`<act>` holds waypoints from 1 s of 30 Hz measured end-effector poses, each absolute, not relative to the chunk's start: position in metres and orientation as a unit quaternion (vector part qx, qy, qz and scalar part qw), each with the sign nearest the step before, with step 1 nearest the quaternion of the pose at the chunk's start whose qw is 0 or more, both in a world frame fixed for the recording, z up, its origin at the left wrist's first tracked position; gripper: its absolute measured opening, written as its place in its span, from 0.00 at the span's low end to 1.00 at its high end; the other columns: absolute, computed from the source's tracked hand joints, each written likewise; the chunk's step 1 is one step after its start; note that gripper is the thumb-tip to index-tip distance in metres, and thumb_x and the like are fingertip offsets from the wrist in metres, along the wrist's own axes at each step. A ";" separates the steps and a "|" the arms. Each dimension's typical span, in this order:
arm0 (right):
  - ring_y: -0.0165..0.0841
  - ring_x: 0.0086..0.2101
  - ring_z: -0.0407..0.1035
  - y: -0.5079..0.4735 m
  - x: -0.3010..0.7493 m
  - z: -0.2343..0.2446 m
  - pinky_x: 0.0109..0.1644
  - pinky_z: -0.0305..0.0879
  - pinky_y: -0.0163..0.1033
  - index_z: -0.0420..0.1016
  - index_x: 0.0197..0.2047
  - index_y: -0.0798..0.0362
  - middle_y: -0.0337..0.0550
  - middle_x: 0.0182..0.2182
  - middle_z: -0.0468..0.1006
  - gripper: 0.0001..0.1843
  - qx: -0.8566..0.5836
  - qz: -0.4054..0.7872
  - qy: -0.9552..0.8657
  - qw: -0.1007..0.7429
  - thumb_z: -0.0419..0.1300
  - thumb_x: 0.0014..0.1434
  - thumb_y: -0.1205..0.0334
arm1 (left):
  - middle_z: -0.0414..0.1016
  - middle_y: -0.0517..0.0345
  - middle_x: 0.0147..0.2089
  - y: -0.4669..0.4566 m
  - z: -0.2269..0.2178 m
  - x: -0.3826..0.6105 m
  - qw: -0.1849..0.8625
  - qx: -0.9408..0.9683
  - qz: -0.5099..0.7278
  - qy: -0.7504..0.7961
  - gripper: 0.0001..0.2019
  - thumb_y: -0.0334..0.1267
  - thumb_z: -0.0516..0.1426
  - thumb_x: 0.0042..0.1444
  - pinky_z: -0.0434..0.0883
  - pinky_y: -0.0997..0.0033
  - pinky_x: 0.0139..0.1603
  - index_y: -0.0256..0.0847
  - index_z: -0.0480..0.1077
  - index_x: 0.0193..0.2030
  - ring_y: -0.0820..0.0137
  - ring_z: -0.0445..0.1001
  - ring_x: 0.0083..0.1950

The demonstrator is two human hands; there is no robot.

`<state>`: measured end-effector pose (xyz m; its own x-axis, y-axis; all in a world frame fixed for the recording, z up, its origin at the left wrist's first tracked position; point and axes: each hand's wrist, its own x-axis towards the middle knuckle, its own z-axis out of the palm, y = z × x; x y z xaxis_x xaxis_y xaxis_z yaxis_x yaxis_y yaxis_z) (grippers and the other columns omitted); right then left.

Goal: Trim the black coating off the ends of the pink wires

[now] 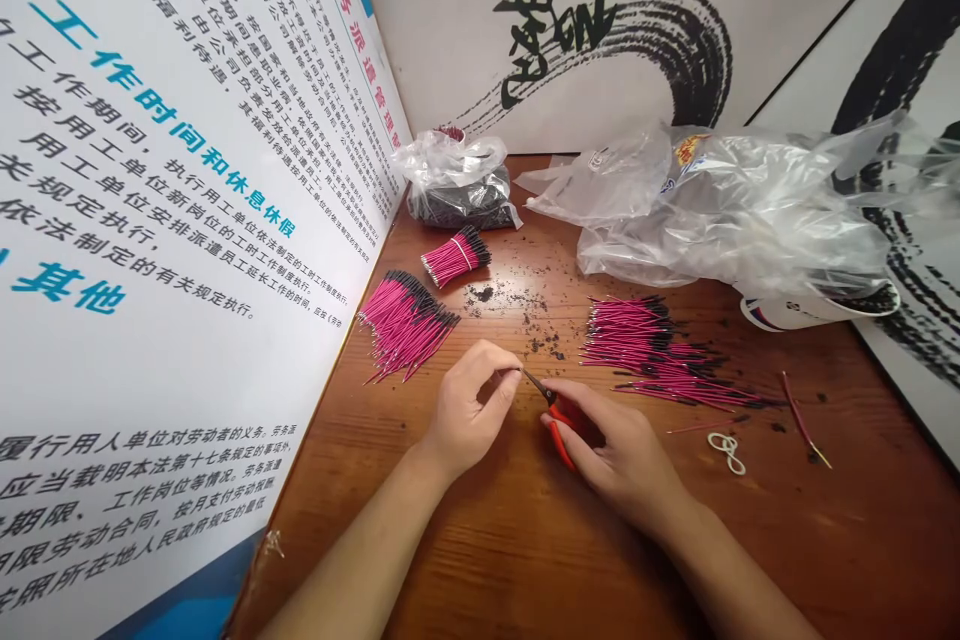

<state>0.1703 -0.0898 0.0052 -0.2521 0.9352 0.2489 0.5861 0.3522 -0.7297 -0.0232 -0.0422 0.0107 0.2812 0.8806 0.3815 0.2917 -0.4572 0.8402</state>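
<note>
My right hand (615,450) is closed round small red-handled pliers (559,425), whose dark tip points left toward my other hand. My left hand (472,405) pinches thumb and forefinger together just at the pliers' tip; what it holds is too small to make out. Both hands rest on the wooden table (525,540). A loose pile of pink wires with black ends (409,320) lies left of my left hand. A smaller banded bundle of pink wires (454,258) sits behind it. Another spread of pink wires (660,355) lies right of the pliers.
A printed board (165,220) stands along the table's left edge. Clear plastic bags (735,205) and a bag of black pieces (461,185) lie at the back. Black crumbs (517,305), a single red wire (802,420) and a white rubber band (727,452) lie on the table.
</note>
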 end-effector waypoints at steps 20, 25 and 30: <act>0.35 0.37 0.79 -0.089 0.171 0.004 0.44 0.76 0.37 0.73 0.54 0.51 0.46 0.42 0.83 0.15 -0.516 0.258 -0.746 0.333 0.55 0.65 0.64 | 0.72 0.56 0.36 -0.041 0.011 -0.023 0.285 0.735 0.453 0.417 0.04 0.32 0.55 0.64 0.70 0.70 0.41 0.40 0.70 0.38 0.71 0.71 0.39; 0.35 0.37 0.79 -0.089 0.171 0.004 0.44 0.76 0.36 0.72 0.54 0.52 0.46 0.42 0.83 0.15 -0.513 0.259 -0.748 0.332 0.55 0.65 0.64 | 0.72 0.56 0.36 -0.041 0.011 -0.022 0.287 0.734 0.459 0.410 0.03 0.31 0.55 0.64 0.70 0.71 0.41 0.40 0.70 0.38 0.71 0.71 0.39; 0.35 0.36 0.79 -0.089 0.171 0.005 0.43 0.75 0.36 0.73 0.54 0.51 0.46 0.41 0.83 0.15 -0.514 0.259 -0.746 0.335 0.55 0.65 0.64 | 0.71 0.57 0.36 -0.041 0.010 -0.022 0.300 0.732 0.450 0.414 0.04 0.31 0.55 0.64 0.69 0.71 0.41 0.40 0.70 0.38 0.71 0.70 0.39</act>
<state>0.1710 -0.0888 0.0045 -0.2475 0.9402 0.2339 0.5938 0.3379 -0.7302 -0.0224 -0.0407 0.0105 0.2536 0.8761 0.4100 0.3360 -0.4772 0.8120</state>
